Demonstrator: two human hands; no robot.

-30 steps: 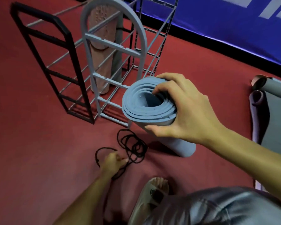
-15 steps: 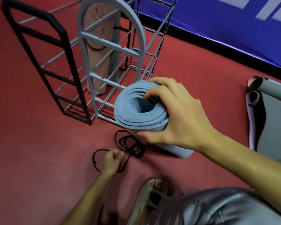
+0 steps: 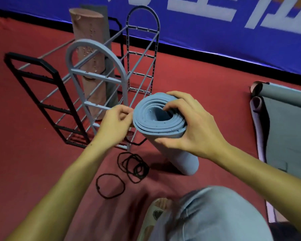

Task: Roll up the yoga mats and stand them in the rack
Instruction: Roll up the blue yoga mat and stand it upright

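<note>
Blue mat (image 3: 165,129), rolled, is standing tilted on the red floor (image 3: 24,162), its lower end down just in front of the rack (image 3: 96,84), upper end leaning toward the camera.

Right hand (image 3: 195,126) is gripping the roll's upper end: fingers curling over the rim into the spiral, thumb pressing the outer wrap below.

Left hand (image 3: 115,126) is sitting between rack and roll, fingertips pinched together against the roll's left edge. Whether they are holding a black band there, cannot tell.

Black bands (image 3: 134,165) are lying in a loose tangle on the floor in front of the rack, near the roll's base; one single loop (image 3: 110,186) is lying apart, nearer the camera.

Pink mat (image 3: 92,63), rolled, is standing upright inside the rack, a grey one (image 3: 111,79) close behind it.

Well to the rack's right, grey mats (image 3: 288,122) are lying flat, ends curling up.

Blue banner (image 3: 215,32) is running along behind the rack.

A slipper (image 3: 155,214) and a trouser knee (image 3: 215,216) are showing at the bottom edge.
</note>
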